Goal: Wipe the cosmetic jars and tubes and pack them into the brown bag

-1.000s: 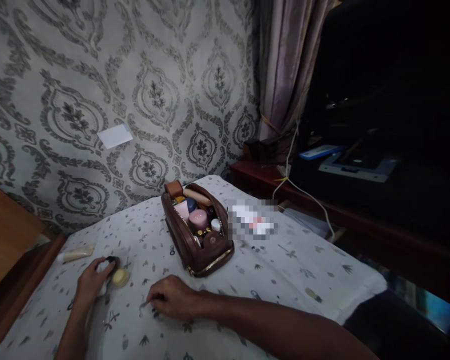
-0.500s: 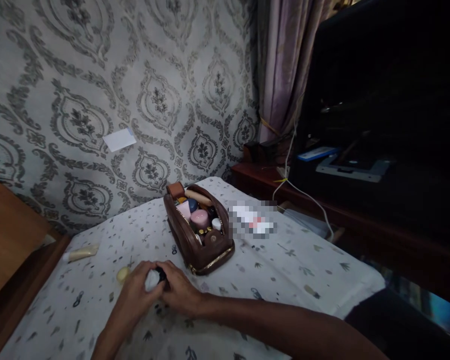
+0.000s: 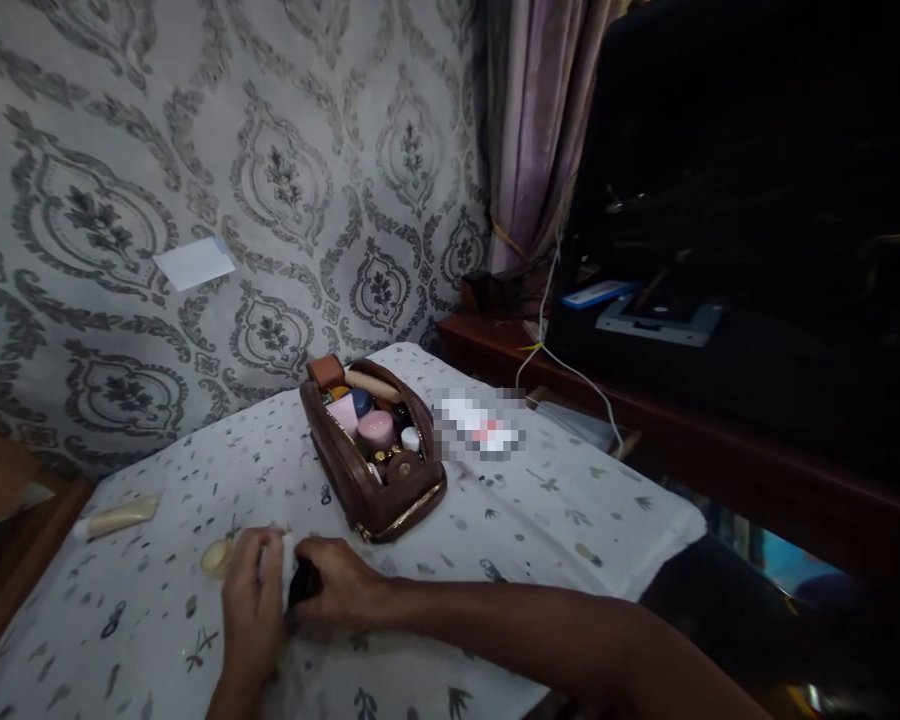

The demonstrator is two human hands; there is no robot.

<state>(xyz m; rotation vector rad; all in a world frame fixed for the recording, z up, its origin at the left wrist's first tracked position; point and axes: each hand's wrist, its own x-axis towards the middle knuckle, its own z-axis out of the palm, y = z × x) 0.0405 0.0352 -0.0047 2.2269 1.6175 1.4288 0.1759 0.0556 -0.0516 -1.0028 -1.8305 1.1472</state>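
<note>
Far left of me, a pale beige squeeze tube with a white cap point(image 3: 118, 518) lies on the white printed cloth point(image 3: 547, 560); next, a round cream-yellow pot point(image 3: 216, 559) sits just beside the left hand point(image 3: 253, 590). That hand's fingers curl around a small white object point(image 3: 289, 552), mostly hidden, low over the cloth. Against it, the right hand point(image 3: 345, 580) pinches a glossy black piece point(image 3: 304, 580) between thumb and fingers; I can't tell whether the two are joined. I'd keep the left grip firm, both parts aligned, wrists loose, and clear of the open brown leather bag point(image 3: 386, 508) beyond.
</note>
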